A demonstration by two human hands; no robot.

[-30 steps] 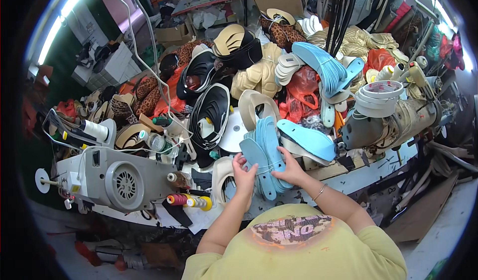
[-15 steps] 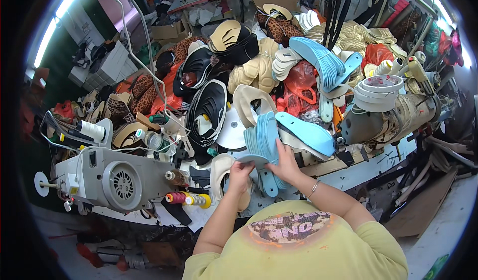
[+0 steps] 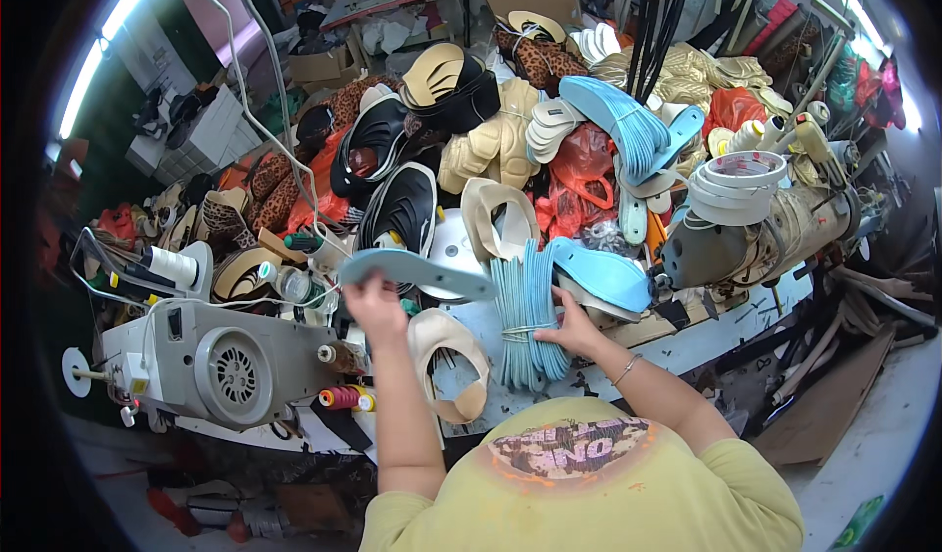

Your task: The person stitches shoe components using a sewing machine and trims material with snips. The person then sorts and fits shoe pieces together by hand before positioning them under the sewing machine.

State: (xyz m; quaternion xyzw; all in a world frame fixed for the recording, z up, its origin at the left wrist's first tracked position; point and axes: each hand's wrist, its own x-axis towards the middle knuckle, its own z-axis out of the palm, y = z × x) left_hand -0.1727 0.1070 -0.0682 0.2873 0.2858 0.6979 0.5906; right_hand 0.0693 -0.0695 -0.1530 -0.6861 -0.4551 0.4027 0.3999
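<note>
My left hand (image 3: 375, 309) is raised at the left, its fingers closed on the broad end of a single blue-grey shoe insole (image 3: 422, 270), whose narrow end points right. A bundle of light blue insoles (image 3: 528, 321), standing on edge and tied round with a band, sits on the table before me. Against its right side is my right hand (image 3: 579, 328), thumb on the bundle and fingers along its edge. Left of the bundle lies a beige horseshoe-shaped shoe piece (image 3: 449, 361). Just beyond the right fingers rests another light blue insole (image 3: 601, 272).
A grey sewing machine (image 3: 196, 356) stands at the left, with thread spools (image 3: 343, 398) beside it. Stacked black shoe pieces (image 3: 399, 209), red plastic bags (image 3: 586, 174) and more blue insoles (image 3: 623, 125) pile up behind. Tape rolls (image 3: 738, 189) sit on a machine at right.
My left hand has lifted the insole away from the bundle, up and to the left. The bundle now stands more upright with its band in view; my right hand has shifted slightly right.
</note>
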